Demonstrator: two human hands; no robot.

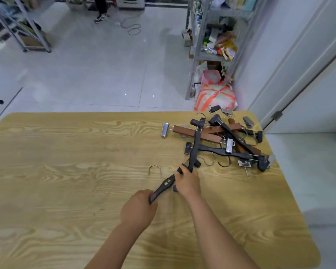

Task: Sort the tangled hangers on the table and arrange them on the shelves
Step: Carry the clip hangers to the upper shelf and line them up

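Observation:
A tangled pile of black and brown clip hangers [227,140] lies at the far right of the wooden table [66,171]. My left hand [138,209] is shut on the near end of a black hanger [166,184] with yellow lettering and a metal hook. My right hand [187,182] grips that hanger's far end together with the lower end of a second black hanger [194,147], which rises toward the pile and still crosses the brown ones.
A metal shelf unit [211,45] packed with bags and packets stands beyond the table at the right, with a striped sack [215,98] at its foot. Another rack [21,30] is far left. A person's legs [101,10] stand at the back.

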